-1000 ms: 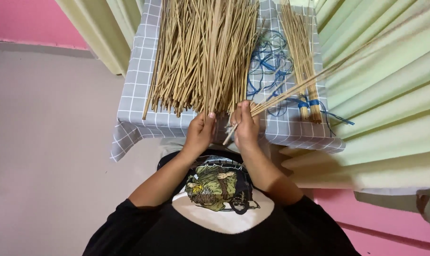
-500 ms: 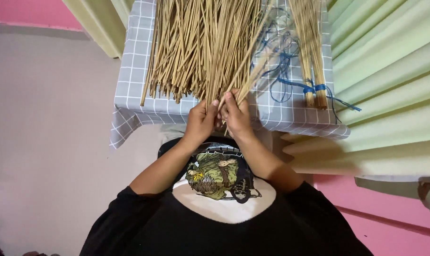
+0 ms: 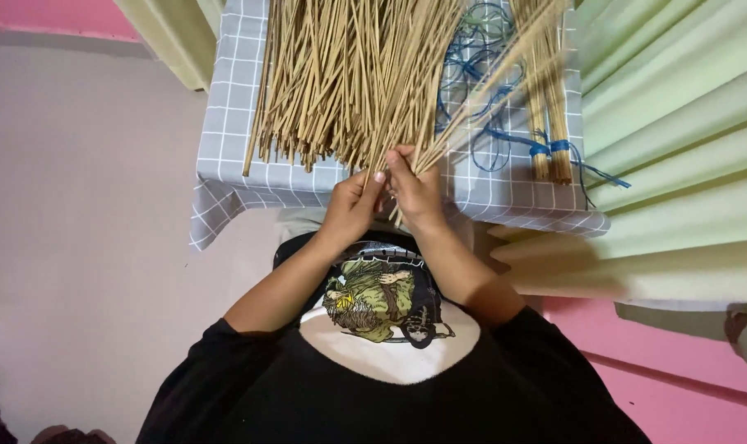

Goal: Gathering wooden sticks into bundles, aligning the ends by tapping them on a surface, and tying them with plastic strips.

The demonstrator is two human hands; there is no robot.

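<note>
Thin tan sticks (image 3: 464, 123) fan out from the right hand (image 3: 415, 191).

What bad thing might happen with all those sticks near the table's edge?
The big pile of thin sticks hangs close to the edge of the checked cloth, so a bump might slide some off. The few sticks pinched by the right hand and left hand are long and thin, so they might snap. They could also snag the loose blue string.
</note>
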